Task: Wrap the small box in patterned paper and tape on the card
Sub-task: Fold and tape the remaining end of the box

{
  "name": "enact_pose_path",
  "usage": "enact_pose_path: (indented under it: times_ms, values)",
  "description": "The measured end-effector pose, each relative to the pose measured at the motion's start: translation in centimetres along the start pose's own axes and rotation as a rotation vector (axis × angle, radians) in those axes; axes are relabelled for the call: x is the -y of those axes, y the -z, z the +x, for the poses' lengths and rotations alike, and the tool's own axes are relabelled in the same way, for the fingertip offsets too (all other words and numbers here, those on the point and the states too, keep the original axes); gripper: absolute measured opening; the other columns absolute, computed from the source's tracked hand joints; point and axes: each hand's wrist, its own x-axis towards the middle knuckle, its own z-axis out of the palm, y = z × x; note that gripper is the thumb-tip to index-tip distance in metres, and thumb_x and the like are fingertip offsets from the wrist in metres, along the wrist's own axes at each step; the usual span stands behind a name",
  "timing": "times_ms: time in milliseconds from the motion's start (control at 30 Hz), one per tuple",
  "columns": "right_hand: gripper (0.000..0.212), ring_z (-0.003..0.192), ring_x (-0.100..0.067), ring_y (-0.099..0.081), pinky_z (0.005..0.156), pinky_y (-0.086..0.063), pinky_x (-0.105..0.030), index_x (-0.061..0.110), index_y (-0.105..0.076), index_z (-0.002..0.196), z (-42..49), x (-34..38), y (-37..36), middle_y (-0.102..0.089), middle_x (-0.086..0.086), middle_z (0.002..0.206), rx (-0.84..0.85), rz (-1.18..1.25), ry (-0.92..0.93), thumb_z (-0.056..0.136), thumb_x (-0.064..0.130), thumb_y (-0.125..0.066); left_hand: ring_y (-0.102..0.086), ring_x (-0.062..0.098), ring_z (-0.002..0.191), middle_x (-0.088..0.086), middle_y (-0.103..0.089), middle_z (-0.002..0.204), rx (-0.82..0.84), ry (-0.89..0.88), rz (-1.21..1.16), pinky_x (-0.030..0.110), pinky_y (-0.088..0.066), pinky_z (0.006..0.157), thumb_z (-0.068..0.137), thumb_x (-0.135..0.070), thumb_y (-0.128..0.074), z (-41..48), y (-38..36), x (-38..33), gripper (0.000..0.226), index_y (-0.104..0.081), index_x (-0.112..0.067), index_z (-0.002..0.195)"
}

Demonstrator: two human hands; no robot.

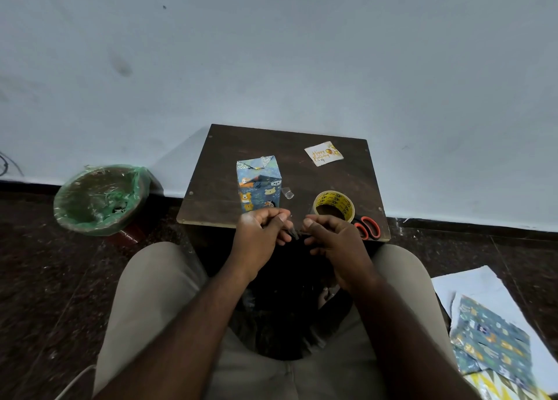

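Small box [259,188] in blue animal-print paper stands upright on the dark wooden table [217,182], long axis vertical, folded end on top, so the wrapping looks done.

Far left, on the floor, a round bin [90,229] with a green plastic liner holds pale scraps; I can't tell of what.

Back to the table: the left hand [261,232] hovers at the near edge, just in front of the box. Its fingers are curled, pinching one end of a short clear tape strip [293,233]. The right hand [335,239] pinches the other end, thumb on top. A second clear tape bit [287,192] lies just right of the box.

Further right sit a yellow tape roll [333,206] and orange-handled scissors [367,227].

The white birthday card [323,153] lies flat, away from the fingers and to the right, past the roll and well apart from the box. The right hand is nearer, so I'd judge it fetches the card next.

Spare patterned paper [490,342] lies on the floor, far right.
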Motion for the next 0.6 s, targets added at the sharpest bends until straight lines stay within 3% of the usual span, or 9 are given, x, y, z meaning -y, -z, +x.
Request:
enact_pose_path:
  times_ms: [267, 433, 600]
  values:
    - [0.015, 0.076, -0.015, -0.064, 0.068, -0.049, -0.028, 0.011, -0.074, 0.100, 0.21, 0.66, -0.81, -0.075, -0.010, 0.089, 0.083, -0.072, 0.082, 0.093, 0.022, -0.067, -0.067, 0.012, 0.061, 0.006, -0.074, 0.076, 0.068, -0.052, 0.135, 0.023, -0.055, 0.060, 0.096, -0.005, -0.060, -0.13, 0.05, 0.20, 0.021, -0.072, -0.022, 0.093]
    - [0.014, 0.056, -0.005, -0.058, 0.056, -0.047, -0.019, 0.001, -0.072, 0.095, 0.32, 0.63, -0.74, -0.067, 0.000, 0.067, 0.071, -0.079, 0.085, 0.095, 0.013, -0.065, -0.066, 0.010, 0.060, 0.006, -0.074, 0.077, 0.085, -0.048, 0.166, 0.019, -0.053, 0.058, 0.094, -0.004, -0.063, -0.16, -0.03, 0.28, 0.015, -0.073, -0.011, 0.103]
    - [0.016, 0.064, -0.011, -0.058, 0.062, -0.048, -0.024, 0.002, -0.071, 0.096, 0.43, 0.25, -0.79, -0.070, -0.007, 0.078, 0.048, -0.063, 0.089, 0.096, 0.016, -0.063, -0.066, 0.011, 0.059, 0.011, -0.074, 0.078, 0.075, -0.044, 0.149, 0.020, -0.054, 0.059, 0.093, -0.004, -0.065, -0.23, -0.13, 0.14, 0.014, -0.072, -0.009, 0.104]
